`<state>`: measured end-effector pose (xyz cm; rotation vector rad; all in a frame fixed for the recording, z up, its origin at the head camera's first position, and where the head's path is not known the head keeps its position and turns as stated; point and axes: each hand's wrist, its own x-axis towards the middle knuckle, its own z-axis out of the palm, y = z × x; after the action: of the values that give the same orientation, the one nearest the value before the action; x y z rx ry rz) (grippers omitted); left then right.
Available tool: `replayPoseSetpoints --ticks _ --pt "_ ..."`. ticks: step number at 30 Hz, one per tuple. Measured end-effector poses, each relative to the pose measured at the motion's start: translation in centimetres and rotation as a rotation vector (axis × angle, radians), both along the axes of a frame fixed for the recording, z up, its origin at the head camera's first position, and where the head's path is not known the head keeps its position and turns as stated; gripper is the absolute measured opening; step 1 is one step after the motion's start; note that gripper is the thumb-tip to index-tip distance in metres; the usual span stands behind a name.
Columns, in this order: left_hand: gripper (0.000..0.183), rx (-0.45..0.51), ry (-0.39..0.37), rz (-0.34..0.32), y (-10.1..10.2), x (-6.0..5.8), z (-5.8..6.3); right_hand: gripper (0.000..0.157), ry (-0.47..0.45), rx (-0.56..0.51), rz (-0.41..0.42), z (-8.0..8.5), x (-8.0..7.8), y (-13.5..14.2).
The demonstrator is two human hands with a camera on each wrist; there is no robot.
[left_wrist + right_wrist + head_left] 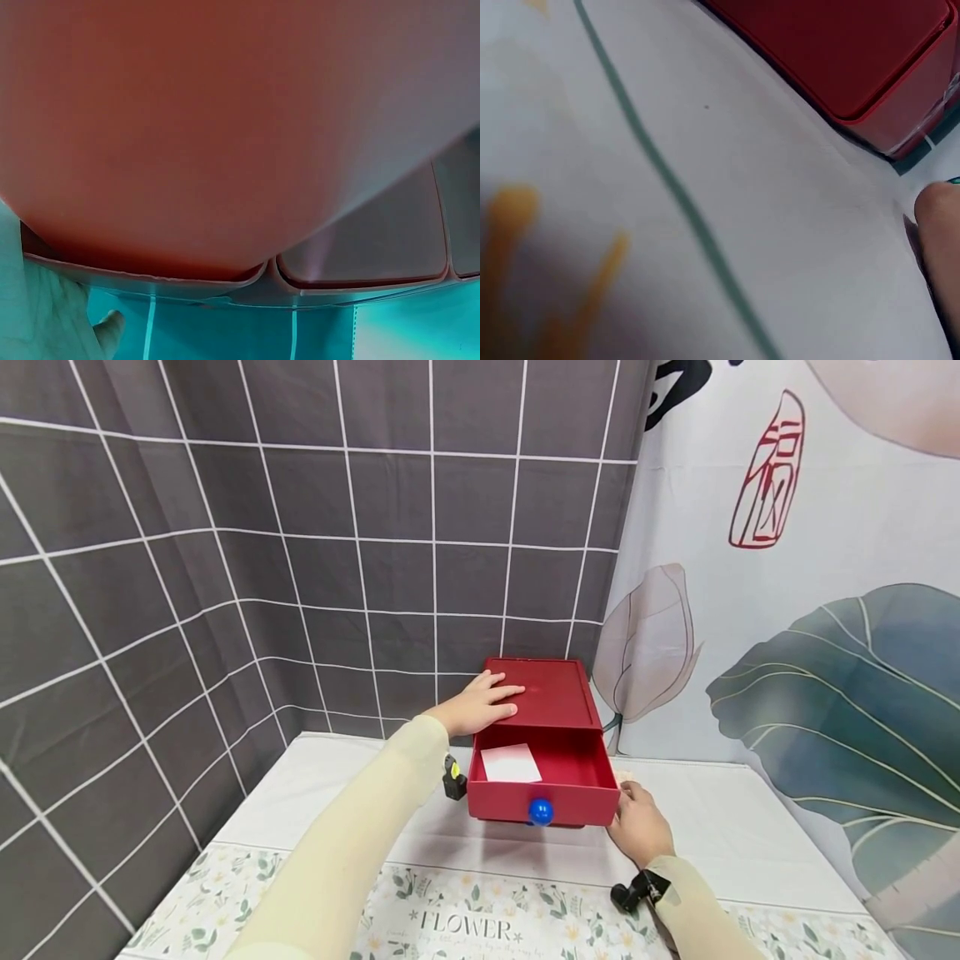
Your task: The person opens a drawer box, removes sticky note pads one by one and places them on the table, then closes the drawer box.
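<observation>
Rectangular red plastic box (pixel 551 693): red drawer (pixel 498 798) with round blue knob (pixel 541 812) open at front, flat white square sheet (pixel 512 763) inside. Left hand (pixel 480 703), fingers spread, atop box; light downward pressure should steady it. Right hand (pixel 643 828) beside box; cannot tell grip.

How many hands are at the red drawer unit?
2. The left hand is on top of the red drawer unit, toward its left edge; the right hand is beside the open drawer, its fingers partly hidden.
</observation>
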<state>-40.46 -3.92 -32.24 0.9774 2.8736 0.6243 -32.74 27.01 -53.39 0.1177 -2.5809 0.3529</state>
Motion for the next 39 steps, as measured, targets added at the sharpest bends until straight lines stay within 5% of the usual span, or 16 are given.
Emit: replayPoseSetpoints --ticks 5,9,15,18,20,22,25,28,31,39 --pt "0.052 -0.004 0.007 -0.001 0.0 -0.2 0.0 0.038 0.107 -0.103 0.068 0.7 -0.1 0.4" --pt "0.053 -0.012 0.010 -0.007 0.1 -0.3 0.0 0.031 0.224 -0.239 0.135 3.3 -0.3 0.7" --pt "0.053 -0.018 0.026 -0.010 0.2 -0.4 0.0 0.023 0.593 -0.364 0.301 12.8 -0.5 -0.5" --pt "0.053 -0.026 0.023 -0.004 0.1 -0.3 0.0 0.020 0.722 -0.332 0.472 17.8 0.1 -2.3" --pt "0.053 -0.023 0.019 -0.005 0.1 -0.3 0.0 0.019 0.728 -0.248 0.598 20.4 0.7 -3.8" --pt "0.053 -0.029 0.020 -0.004 0.1 -0.3 0.0 0.019 0.650 -0.123 0.727 22.2 1.2 -5.4" --pt "0.053 -0.038 0.032 -0.005 0.0 -0.3 0.0 0.022 0.357 0.104 0.874 23.4 1.8 -7.9" --pt "0.052 -0.047 0.036 -0.003 0.0 -0.3 0.0 0.030 0.012 0.284 0.909 23.6 2.1 -10.1" --pt "0.052 -0.037 0.020 0.002 0.0 -0.2 -0.1 0.035 -0.209 0.401 0.883 23.3 2.2 -11.5" --pt "0.052 -0.028 0.028 0.000 0.1 -0.2 0.0 0.036 -0.352 0.451 0.809 22.2 1.7 -12.3"
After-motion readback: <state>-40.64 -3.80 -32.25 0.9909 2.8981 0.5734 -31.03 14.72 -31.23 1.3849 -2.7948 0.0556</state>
